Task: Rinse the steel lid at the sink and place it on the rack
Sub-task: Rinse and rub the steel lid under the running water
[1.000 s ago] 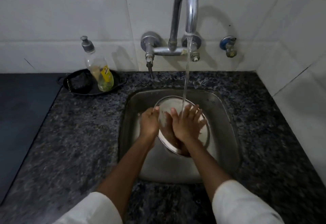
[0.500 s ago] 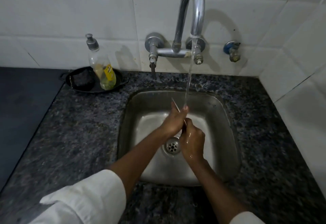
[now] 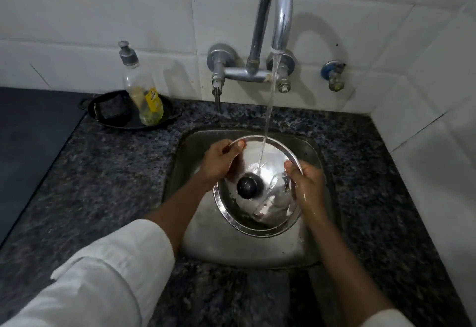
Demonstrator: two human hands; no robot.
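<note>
The sink [image 3: 319, 154] is set into the counter [image 3: 116, 172], with the tap [image 3: 275, 17] on the far wall above it. The lid [image 3: 268, 198] is over the sink, left hand [image 3: 219, 159] on its far-left rim, right hand [image 3: 306, 185] on its right rim. Far left on the counter, a bottle [image 3: 144, 94] stands in a pan [image 3: 113, 115].

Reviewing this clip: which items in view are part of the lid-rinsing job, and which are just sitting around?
In use:
steel lid, knob side up
left hand and right hand, each with a grip on its rim
tap, running
sink

Lying about:
soap bottle
black dish under it
small valve

No rack in view.
</note>
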